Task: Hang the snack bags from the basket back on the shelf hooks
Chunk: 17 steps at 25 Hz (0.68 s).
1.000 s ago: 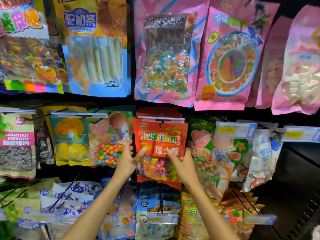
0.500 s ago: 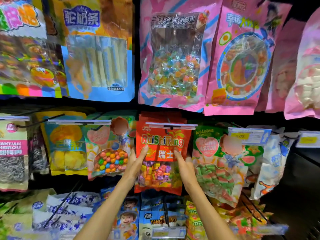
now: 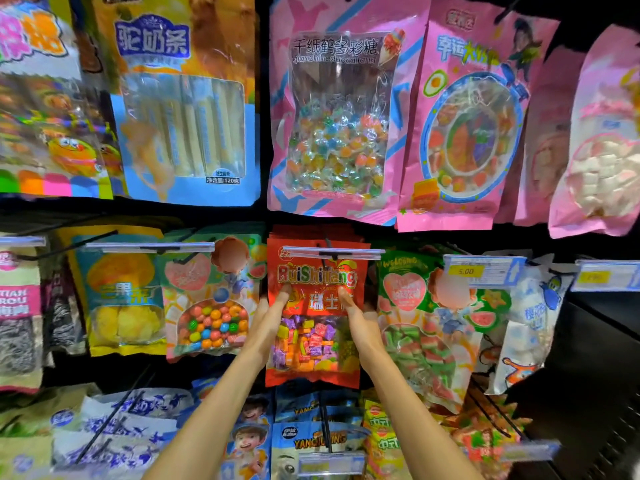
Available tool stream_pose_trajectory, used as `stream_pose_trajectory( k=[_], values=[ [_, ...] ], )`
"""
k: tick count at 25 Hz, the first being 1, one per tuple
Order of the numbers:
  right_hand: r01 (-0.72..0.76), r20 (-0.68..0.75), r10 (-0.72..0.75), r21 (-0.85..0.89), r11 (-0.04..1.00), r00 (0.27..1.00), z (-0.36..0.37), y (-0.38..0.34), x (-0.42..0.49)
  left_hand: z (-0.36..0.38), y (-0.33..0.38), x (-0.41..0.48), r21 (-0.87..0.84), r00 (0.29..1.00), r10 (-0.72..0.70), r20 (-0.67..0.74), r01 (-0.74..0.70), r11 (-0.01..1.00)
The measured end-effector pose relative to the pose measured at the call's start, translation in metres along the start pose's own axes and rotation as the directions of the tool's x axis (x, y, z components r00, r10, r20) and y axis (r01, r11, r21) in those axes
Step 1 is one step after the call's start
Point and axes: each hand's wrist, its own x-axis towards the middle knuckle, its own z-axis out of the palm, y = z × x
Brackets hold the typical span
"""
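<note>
A red candy bag [image 3: 313, 344] with a clear window of wrapped sweets hangs at the middle row's black hook [image 3: 325, 263], under a clear label strip [image 3: 332, 252]. More red bags sit behind it. My left hand [image 3: 272, 317] grips the bag's left edge, thumb on the front just below the logo. Mirroring it, my right hand [image 3: 360, 318] grips the right edge. The basket is out of view.
A gumball bag [image 3: 207, 299] hangs close on the left and a green watermelon-candy bag [image 3: 426, 323] on the right. Large pink bags [image 3: 339, 112] hang above, blue bags [image 3: 318, 441] below. Yellow price tags [image 3: 481, 270] stick out at right, with dark shelf space beyond them.
Both hands have slid up the red bag's sides toward the logo. The bag's top now sits higher behind the label strip. My view has moved closer.
</note>
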Motion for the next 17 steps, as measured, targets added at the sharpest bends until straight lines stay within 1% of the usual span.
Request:
stream_pose_trajectory(
  k=[2,5,7,10,11,12,14,16,17],
  values=[
    [0.021,0.008,-0.021,0.015,1.000,1.000,0.003,0.001,-0.004,0.003,0.013,-0.017,0.004,1.000,0.008,0.000,-0.008,1.000],
    [0.016,-0.004,-0.016,0.042,0.999,1.000,0.003,0.000,-0.011,0.004,0.026,-0.038,-0.023,1.000,0.025,-0.014,-0.026,0.999],
    [0.030,-0.008,-0.030,0.049,0.998,1.000,0.000,0.004,-0.013,0.005,0.026,-0.043,-0.064,1.000,0.008,0.001,-0.008,0.998],
    [0.053,0.007,-0.054,0.082,0.995,0.999,-0.002,0.008,-0.023,0.003,0.025,-0.056,-0.085,0.999,0.041,0.000,-0.041,0.996],
    [0.062,0.016,-0.064,0.084,0.995,0.998,-0.003,0.008,-0.029,0.001,0.027,-0.065,-0.058,0.999,0.051,0.009,-0.050,0.997],
    [0.068,0.039,-0.071,0.079,0.995,0.997,-0.003,0.012,-0.032,-0.001,0.023,-0.069,-0.034,0.997,0.066,0.047,-0.064,0.997],
    [0.096,0.048,-0.100,0.067,0.993,0.994,-0.009,0.016,-0.040,-0.004,0.023,-0.086,0.017,0.994,0.099,0.046,-0.100,0.995],
    [0.103,0.070,-0.106,0.036,0.994,0.992,-0.014,0.022,-0.049,-0.006,0.020,-0.099,0.091,0.997,0.063,0.049,-0.067,0.994],
    [0.104,0.087,-0.104,0.009,0.995,0.991,-0.016,0.023,-0.056,-0.008,0.022,-0.109,0.167,0.998,0.036,0.056,-0.045,0.985]
  ],
)
